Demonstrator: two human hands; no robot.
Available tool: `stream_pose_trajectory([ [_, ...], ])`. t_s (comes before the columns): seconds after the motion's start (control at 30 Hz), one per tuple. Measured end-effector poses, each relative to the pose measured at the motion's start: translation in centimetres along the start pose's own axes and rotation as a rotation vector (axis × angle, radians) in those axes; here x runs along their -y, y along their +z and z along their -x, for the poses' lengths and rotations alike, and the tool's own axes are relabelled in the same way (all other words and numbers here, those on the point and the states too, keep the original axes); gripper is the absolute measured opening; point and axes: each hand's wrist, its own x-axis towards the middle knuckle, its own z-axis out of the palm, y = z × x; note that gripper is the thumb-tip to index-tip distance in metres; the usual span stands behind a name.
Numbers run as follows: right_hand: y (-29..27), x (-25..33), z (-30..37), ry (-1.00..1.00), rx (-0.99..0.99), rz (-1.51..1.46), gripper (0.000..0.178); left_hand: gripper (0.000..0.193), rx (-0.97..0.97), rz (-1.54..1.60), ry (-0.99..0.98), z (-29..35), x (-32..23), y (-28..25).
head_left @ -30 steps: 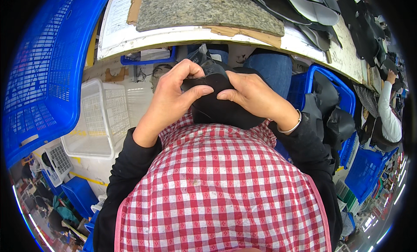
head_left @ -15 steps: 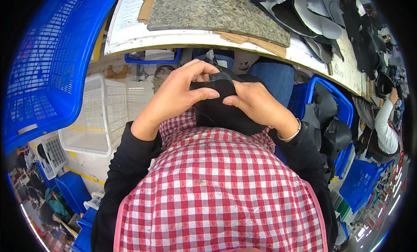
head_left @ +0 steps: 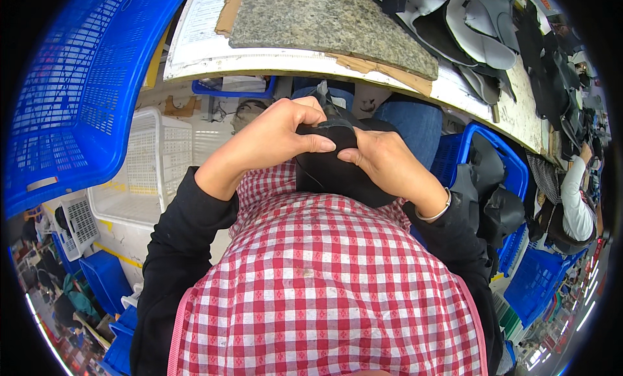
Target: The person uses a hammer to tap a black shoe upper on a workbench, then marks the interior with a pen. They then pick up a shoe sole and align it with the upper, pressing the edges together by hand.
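Observation:
A soft black shoe upper point(head_left: 341, 178) lies across my lap, with its top edge raised between my hands. My left hand point(head_left: 269, 141) pinches that edge between thumb and bent fingers. Close beside it, my right hand point(head_left: 394, 160) grips the same edge, the thumb pressed on the near face and the fingers hidden behind. The two thumb tips are a short gap apart. A dark folded strip shows along the edge between the hands. The far end of the upper sticks up beyond my left fingers.
Ahead stands a white worktable point(head_left: 188, 61) with a speckled stone slab point(head_left: 331, 29) and a pile of black and grey uppers point(head_left: 454, 35). A blue basket point(head_left: 522, 158) of black pieces is at right, a large blue basket point(head_left: 84, 97) at left, above a white crate point(head_left: 126, 175). Another person's sleeve point(head_left: 575, 197) shows far right.
The raised edge of the upper has tilted, so its grey strip shows less between my hands. Both hands keep their grip and have shifted slightly right in the view.

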Motion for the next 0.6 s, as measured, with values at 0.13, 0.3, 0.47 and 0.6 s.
stream_pose_trajectory([
  [0.13,-0.1,-0.1,0.0,0.024,0.017,0.034,0.028,0.019,-0.003,0.027,-0.027,-0.1,0.0,0.2],
  [0.3,0.0,0.0,-0.1,0.014,-0.012,0.032,0.026,0.016,-0.105,-0.003,-0.036,-0.5,0.2,1.6],
  [0.47,1.3,-0.4,0.2,0.092,-0.093,0.021,0.024,0.015,-0.339,0.02,-0.025,-0.5,1.0,3.9],
  [0.6,2.0,-1.6,1.1,0.214,-0.093,-0.271,0.028,0.014,-0.288,0.279,-0.142,-0.3,1.6,3.2],
])
